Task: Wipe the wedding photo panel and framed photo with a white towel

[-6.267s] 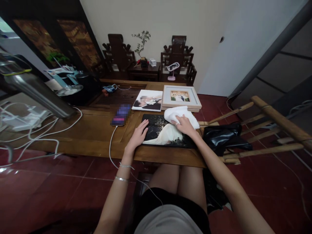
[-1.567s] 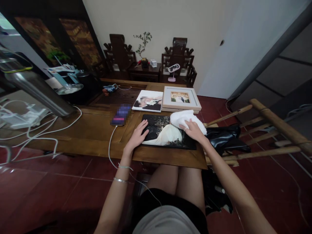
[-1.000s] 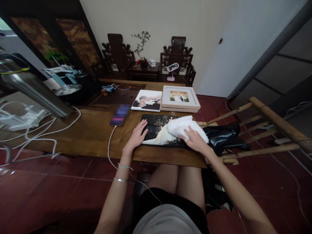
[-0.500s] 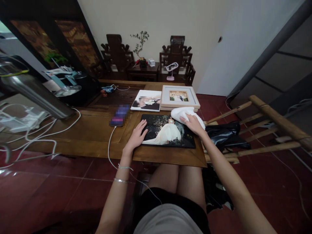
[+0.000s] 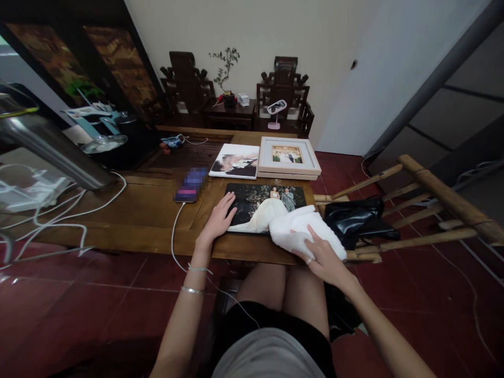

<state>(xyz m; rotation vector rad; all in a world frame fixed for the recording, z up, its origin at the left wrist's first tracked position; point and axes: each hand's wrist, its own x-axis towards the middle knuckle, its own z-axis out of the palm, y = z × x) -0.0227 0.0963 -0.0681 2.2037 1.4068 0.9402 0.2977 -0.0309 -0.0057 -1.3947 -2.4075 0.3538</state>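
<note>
A dark wedding photo panel lies flat near the front edge of the wooden table. My left hand rests on its left edge with the fingers stretched out, holding nothing. In my right hand is a white towel, bunched over the panel's lower right corner and hanging past the table edge. That corner of the panel is hidden beneath the cloth. Behind the panel lie a white photo print and, beside it, a light-framed wedding picture.
A phone on a white charging cable lies left of the panel. Farther left are a steel flask, a power strip and tangled cables. A bamboo chair with a black bag stands at the right.
My right hand has drawn the towel from the panel's upper right corner toward me to its lower right corner, uncovering the figures in the photo. My left hand stays in place.
</note>
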